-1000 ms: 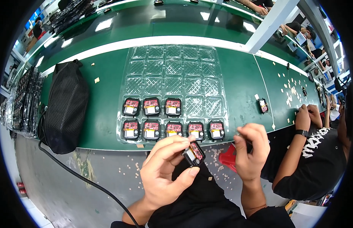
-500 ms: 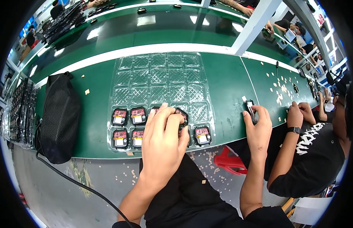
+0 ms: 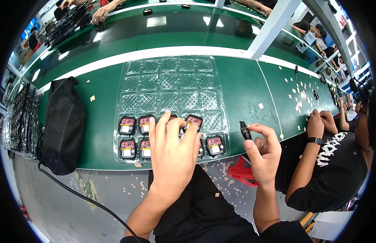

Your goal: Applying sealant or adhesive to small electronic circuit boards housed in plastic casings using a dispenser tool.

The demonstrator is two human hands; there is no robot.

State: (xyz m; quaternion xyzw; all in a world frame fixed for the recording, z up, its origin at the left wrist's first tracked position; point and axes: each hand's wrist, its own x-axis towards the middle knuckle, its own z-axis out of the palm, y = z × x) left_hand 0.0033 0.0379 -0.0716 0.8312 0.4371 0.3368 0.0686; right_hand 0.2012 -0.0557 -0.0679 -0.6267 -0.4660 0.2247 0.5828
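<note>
A clear plastic tray (image 3: 170, 83) with square pockets lies on the green table. Small black square casings with red circuit boards and silver-and-yellow batteries fill several pockets in its two near rows. My left hand (image 3: 171, 150) is spread palm-down over these near rows, its fingers apart and hiding some casings. A tilted casing (image 3: 193, 122) sits by its right fingers; whether they touch it is unclear. Right of the tray, my right hand (image 3: 264, 152) pinches a small black casing (image 3: 245, 131) between thumb and fingers, turned edge-on above the table.
At left lies a black mesh bag (image 3: 63, 125) with a cable, beside stacked filled trays (image 3: 20, 119). Pale paper squares (image 3: 303, 95) litter the right table and floor. A co-worker (image 3: 331, 170) works close on my right. A white post (image 3: 273, 29) rises beyond the table's far edge.
My right hand has come left and nearer, lifting the casing off the table and turning it. My left hand's fingers have spread and left the tilted casing more visible.
</note>
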